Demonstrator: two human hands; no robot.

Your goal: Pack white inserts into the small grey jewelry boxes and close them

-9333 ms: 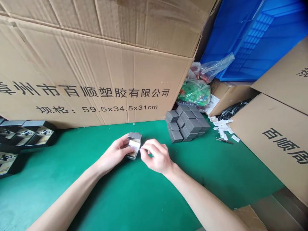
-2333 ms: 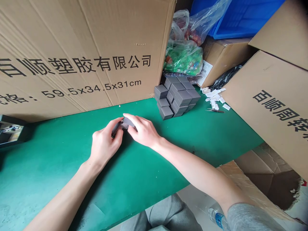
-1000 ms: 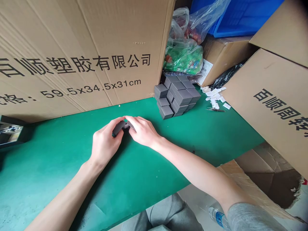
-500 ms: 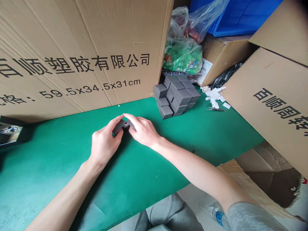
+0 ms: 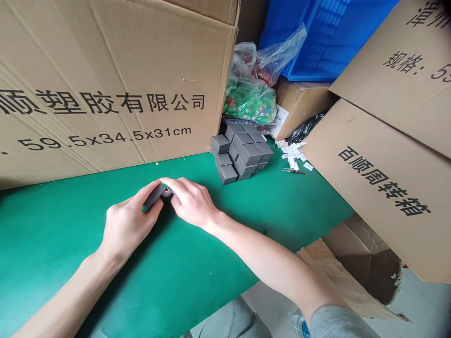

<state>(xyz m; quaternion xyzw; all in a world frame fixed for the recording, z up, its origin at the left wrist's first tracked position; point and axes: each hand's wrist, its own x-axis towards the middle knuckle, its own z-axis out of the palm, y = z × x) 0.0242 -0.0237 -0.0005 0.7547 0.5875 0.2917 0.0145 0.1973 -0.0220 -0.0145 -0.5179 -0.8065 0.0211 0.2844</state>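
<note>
- Both hands are in on 1 small job here: the left hand [image 5: 130, 220] and the right hand [image 5: 192, 202] meet over 1 small dark grey box [image 5: 155, 195], right at the middle of the green mat [image 5: 211, 263].
- Left fingers [image 5: 148, 199] sit together and wrap the box's side, while the right fingers [image 5: 169, 184] lie together over its top, so it's clamped between both. My guess is it takes 2 hands because it's so small (most of it is hidden, so I can't tell if it's open).
- Beyond the hands sits a block of matching grey boxes [image 5: 243, 152], packed tight, probably to save mat space. I count about 10 box faces, but the hidden ones make a true total impossible.
- Off to the right there's a loose scatter of white paper slips [image 5: 291, 152], too jumbled to count, with 1 pair of tweezers [image 5: 293, 171] just below them, both within easy reach.
- Around the mat are 3 big printed cartons, including one at the back [image 5: 105, 70] and one on the right [image 5: 380, 188], plus 1 blue plastic crate [image 5: 317, 37].
</note>
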